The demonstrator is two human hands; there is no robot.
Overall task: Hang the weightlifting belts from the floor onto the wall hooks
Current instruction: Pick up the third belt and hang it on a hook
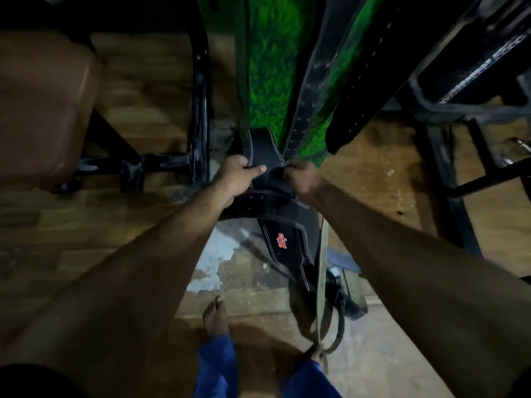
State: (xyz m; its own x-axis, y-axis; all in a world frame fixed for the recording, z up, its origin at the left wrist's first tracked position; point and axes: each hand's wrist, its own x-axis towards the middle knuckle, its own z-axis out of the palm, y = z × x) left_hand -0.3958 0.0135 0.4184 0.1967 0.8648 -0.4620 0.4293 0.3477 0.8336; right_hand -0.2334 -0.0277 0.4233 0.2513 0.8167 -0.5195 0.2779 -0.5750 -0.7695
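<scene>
A black weightlifting belt (264, 152) with white stitching is held up in front of the green wall (270, 81). My left hand (237, 175) grips its left edge, thumb over the top. My right hand (301, 179) grips its right edge. Below my hands the belt's wide part with a red logo (283, 242) hangs down toward the floor. Two more black belts hang on the wall: a narrow studded one (311, 96) and a wide one with holes (367, 79). The wall hooks are out of view.
A brown padded bench (43, 104) on a black frame (198, 110) stands at the left. A black machine frame (448, 133) is at the right. An olive strap (321, 280) and a dark cord hang by my bare feet on the wooden floor (86, 225).
</scene>
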